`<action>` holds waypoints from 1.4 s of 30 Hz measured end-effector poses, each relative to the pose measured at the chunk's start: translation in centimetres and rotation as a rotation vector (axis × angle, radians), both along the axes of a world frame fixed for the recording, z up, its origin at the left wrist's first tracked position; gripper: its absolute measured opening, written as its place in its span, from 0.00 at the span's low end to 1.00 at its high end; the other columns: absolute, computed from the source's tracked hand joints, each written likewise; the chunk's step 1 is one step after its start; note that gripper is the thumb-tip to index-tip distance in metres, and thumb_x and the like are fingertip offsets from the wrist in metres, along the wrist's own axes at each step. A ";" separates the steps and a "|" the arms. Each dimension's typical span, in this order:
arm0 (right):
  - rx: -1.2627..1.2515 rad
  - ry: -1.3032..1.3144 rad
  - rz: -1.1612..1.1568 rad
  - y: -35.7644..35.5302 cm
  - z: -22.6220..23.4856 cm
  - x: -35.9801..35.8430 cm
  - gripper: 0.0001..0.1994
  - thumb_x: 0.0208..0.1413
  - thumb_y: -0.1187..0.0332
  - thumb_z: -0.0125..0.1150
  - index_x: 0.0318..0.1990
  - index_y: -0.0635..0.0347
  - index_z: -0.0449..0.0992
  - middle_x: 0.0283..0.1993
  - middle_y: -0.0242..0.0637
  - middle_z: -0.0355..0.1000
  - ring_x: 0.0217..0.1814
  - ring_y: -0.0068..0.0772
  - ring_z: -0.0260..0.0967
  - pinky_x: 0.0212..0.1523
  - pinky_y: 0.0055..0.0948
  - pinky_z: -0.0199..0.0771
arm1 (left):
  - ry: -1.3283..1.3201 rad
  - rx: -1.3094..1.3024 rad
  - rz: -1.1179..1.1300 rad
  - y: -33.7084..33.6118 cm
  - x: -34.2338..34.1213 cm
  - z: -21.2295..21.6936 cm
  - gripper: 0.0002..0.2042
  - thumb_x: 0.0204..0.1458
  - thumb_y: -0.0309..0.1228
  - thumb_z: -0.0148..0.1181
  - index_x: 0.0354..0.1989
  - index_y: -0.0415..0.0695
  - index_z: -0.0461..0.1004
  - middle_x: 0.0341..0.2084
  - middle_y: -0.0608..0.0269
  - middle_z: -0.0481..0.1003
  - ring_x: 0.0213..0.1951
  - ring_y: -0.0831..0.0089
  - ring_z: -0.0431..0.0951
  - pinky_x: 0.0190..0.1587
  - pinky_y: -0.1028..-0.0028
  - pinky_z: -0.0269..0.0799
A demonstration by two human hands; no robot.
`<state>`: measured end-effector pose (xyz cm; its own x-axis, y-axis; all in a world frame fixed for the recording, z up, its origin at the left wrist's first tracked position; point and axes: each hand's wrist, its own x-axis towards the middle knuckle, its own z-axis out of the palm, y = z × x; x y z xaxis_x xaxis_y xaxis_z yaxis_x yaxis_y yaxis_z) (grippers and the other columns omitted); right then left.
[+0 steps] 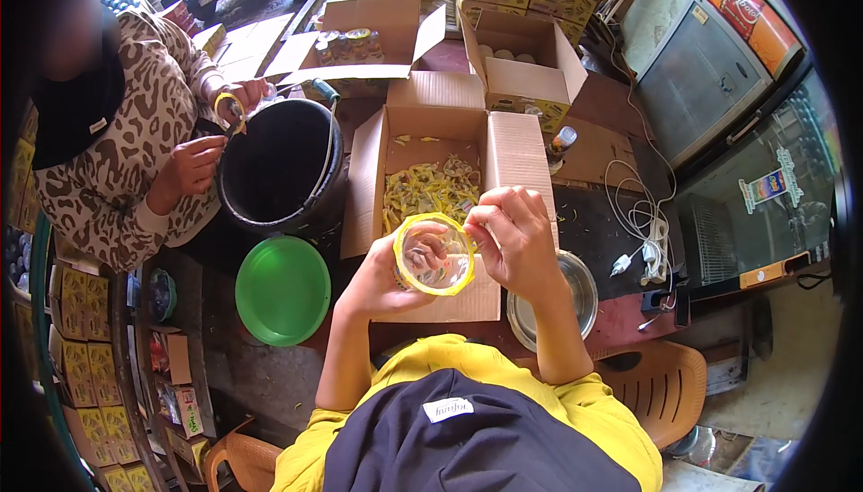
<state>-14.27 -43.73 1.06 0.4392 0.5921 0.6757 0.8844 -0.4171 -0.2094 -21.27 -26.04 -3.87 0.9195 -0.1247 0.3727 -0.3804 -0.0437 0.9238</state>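
My left hand is wrapped round a clear plastic cup, its round mouth tilted up toward me. A yellow film edge with a ragged outline runs round the cup's rim. My right hand is closed in a pinch at the right side of that edge; how much film its fingers hold is hidden. Just beyond both hands stands an open cardboard box holding a heap of yellow and clear plastic scraps.
A black bucket and green basin are at left; a metal bowl is under my right forearm. At left a person holds a yellow ring and a dark tool. White cables lie right; cartons stand behind.
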 end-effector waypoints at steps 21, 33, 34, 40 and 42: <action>0.051 -0.169 -0.093 0.9 -1.0 0.4 0.07 0.42 0.73 0.60 0.31 0.57 0.70 0.34 0.31 0.64 0.36 0.30 0.62 0.38 0.30 0.57 | 0.237 -0.083 -0.527 1.7 0.0 -0.4 0.26 0.33 0.29 0.62 0.46 0.39 0.65 0.36 0.62 0.70 0.37 0.77 0.69 0.44 0.75 0.66; 0.299 0.426 0.055 0.8 -2.4 1.8 0.07 0.49 0.70 0.56 0.33 0.63 0.72 0.33 0.37 0.65 0.34 0.33 0.65 0.35 0.30 0.63 | 0.402 -0.384 -0.515 2.8 -0.6 -2.1 0.39 0.28 0.25 0.68 0.53 0.41 0.54 0.33 0.55 0.68 0.30 0.70 0.73 0.31 0.75 0.69; 0.305 0.676 0.096 0.4 -2.0 1.4 0.12 0.52 0.66 0.54 0.40 0.64 0.72 0.35 0.39 0.66 0.37 0.32 0.66 0.37 0.29 0.66 | 0.401 -0.384 -0.511 2.7 -0.9 -2.2 0.39 0.28 0.25 0.68 0.53 0.41 0.54 0.33 0.55 0.68 0.30 0.70 0.73 0.31 0.75 0.69; 0.207 0.692 0.467 0.3 -1.8 1.2 0.17 0.50 0.64 0.58 0.46 0.62 0.71 0.39 0.40 0.68 0.40 0.32 0.67 0.43 0.29 0.66 | 0.454 -0.425 -0.519 2.9 -0.8 -2.6 0.40 0.28 0.23 0.67 0.54 0.43 0.51 0.37 0.54 0.67 0.29 0.68 0.74 0.31 0.73 0.71; 0.159 0.744 0.526 0.3 -1.9 1.1 0.14 0.47 0.66 0.62 0.40 0.62 0.74 0.36 0.40 0.71 0.37 0.31 0.68 0.40 0.28 0.67 | 0.488 -0.374 -0.483 2.9 -1.0 -1.9 0.39 0.30 0.28 0.69 0.53 0.41 0.53 0.44 0.61 0.63 0.45 0.75 0.66 0.49 0.75 0.61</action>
<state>-13.17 -43.48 -0.86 0.4933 0.7632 0.4174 0.5662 0.0827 -0.8201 -22.27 -23.19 -5.80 0.8663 -0.4982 0.0366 0.1747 0.3708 0.9121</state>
